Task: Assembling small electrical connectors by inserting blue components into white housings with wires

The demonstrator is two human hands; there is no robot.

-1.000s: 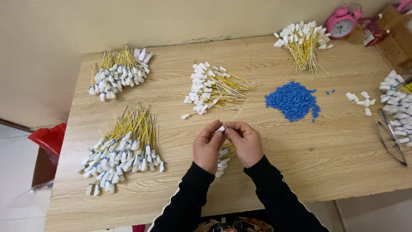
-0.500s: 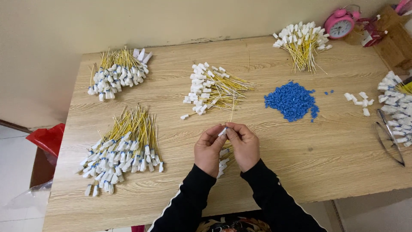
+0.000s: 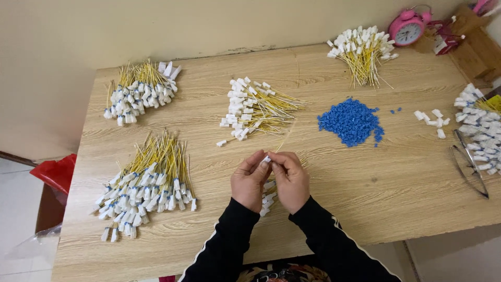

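Fingertips of both hands meet over the table's near-middle, pinching one small white cap (image 3: 267, 159) between them; a thin yellow wire (image 3: 286, 140) runs from the cap up and away toward the far side. The left hand (image 3: 249, 180) has its thumb and forefinger closed on the cap from the left, the right hand (image 3: 290, 180) grips it from the right, the rest of each hand curled in. Both sleeves are black. Just under the hands, on the table (image 3: 396, 198), lies a small heap of capped wires (image 3: 267, 199), partly hidden between the wrists. Beyond the fingers, toward the middle of the table, sits a pile of white-capped wires (image 3: 250, 110). Right of that is a heap of blue beads (image 3: 350, 120), with a few loose white caps (image 3: 432, 121) further right. Near the left edge lies a big bundle (image 3: 146, 188) whose caps show blue, and another such bundle (image 3: 138, 91) at the far left corner. A bundle (image 3: 361, 49) lies at the far edge, more capped wires (image 3: 480, 133) at the right edge, with scissors (image 3: 469, 163) beside them. A pink clock (image 3: 407, 27) stands past the far right corner. No containers are on the table; everything lies loose.
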